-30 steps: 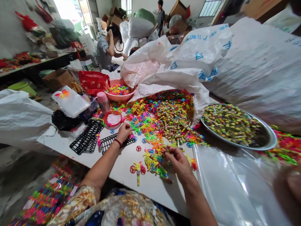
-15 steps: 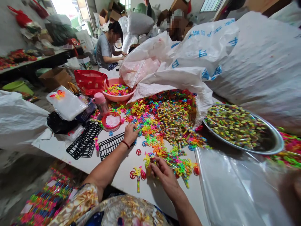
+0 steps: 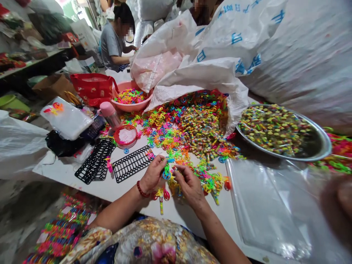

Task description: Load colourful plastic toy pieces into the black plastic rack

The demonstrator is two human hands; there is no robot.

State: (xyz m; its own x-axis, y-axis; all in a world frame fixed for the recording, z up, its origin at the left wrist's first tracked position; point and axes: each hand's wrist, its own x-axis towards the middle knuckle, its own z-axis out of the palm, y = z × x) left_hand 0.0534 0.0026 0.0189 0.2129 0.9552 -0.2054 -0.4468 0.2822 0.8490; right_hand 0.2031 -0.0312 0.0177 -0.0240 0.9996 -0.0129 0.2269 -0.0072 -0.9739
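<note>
My left hand, with a dark red bead bracelet, pinches a small blue plastic piece. A blue ring and a green piece hang just below those fingers. Close beside it, my right hand has thumb and fingers pinched together. A bit of red shows at their tips; the rest of what they hold is hidden. Below the hands, a clear tube with coloured beads lies on the white table, with a red plastic piece by its top. Loose bright plastic pieces and many similar tubes are heaped beyond the hands.
Black lattice racks lie to the left, near a red basket and a pink-lidded jug. At right stand a metal basin of tubes and clear plastic bags. A person sits across the room.
My left hand has come back from the heap toward my right hand, now holding a blue piece. My right hand stays pinched near the same spot. The view has tilted downward.
</note>
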